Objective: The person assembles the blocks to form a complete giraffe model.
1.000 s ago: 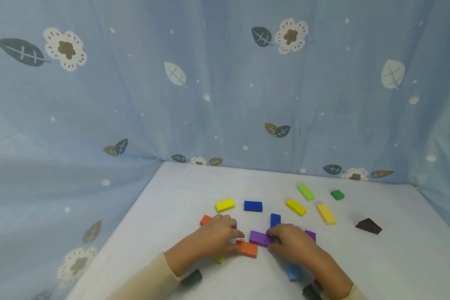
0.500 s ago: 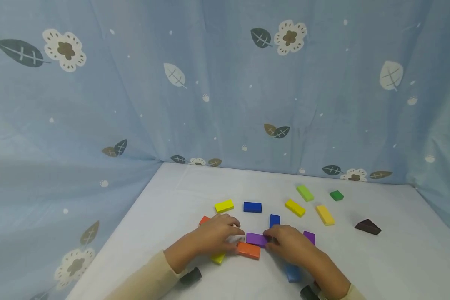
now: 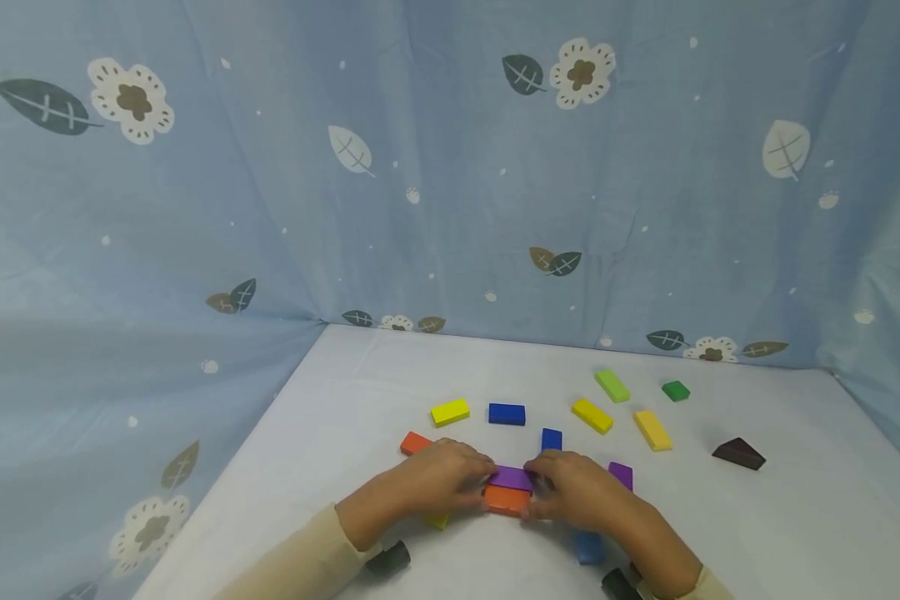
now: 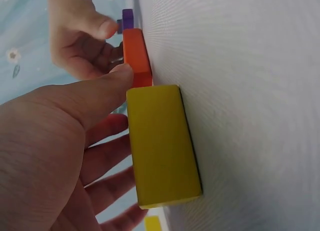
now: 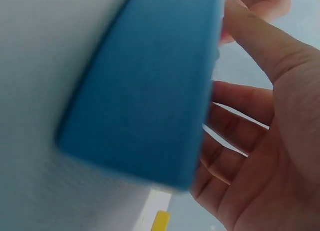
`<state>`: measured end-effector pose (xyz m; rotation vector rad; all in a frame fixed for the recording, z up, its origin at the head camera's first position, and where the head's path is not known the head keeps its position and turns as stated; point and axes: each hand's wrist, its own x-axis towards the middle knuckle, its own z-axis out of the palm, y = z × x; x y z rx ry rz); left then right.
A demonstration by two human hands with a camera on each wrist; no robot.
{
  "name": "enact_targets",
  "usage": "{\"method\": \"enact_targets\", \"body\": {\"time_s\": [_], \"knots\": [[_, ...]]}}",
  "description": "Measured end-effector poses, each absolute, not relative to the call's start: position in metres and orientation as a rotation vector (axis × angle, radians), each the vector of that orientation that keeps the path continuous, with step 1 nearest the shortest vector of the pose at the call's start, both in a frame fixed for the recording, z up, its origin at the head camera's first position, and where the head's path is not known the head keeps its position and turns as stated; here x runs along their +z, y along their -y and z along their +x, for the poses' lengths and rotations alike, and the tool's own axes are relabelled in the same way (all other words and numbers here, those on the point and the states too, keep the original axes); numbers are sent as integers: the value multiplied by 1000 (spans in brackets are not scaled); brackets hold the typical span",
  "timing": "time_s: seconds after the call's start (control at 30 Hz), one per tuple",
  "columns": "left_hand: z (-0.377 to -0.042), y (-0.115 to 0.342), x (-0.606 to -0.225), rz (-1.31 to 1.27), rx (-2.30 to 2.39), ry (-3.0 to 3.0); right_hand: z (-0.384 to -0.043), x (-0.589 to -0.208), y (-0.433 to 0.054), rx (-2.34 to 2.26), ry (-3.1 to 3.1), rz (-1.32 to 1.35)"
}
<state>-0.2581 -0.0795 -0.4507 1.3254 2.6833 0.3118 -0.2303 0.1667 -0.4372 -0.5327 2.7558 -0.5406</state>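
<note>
An orange block lies on the white table with a purple block right against its far side; whether the purple one overlaps it I cannot tell. My left hand holds the pair's left end, its thumb on the orange block, as the left wrist view also shows, and a forefinger at the purple one. From the other side my right hand grips the purple block's right end with curled fingers, its thumb at the orange block's corner. A yellow block lies beneath the left hand, and a blue block beneath the right.
Behind the hands lie a yellow block, dark blue blocks, and another orange block. Farther right are a second purple block, a light green block, a green piece and a dark brown wedge.
The purple block has moved left and now lines up behind the orange block, which shifted slightly right. My left fingers have come to the purple block, and my right thumb to the orange one.
</note>
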Motion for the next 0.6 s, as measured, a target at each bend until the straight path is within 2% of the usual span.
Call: {"method": "enact_targets", "body": {"time_s": [0.6], "knots": [[-260, 81, -451, 1286, 406, -2692, -227, -437, -164, -544, -2738, -592]]}}
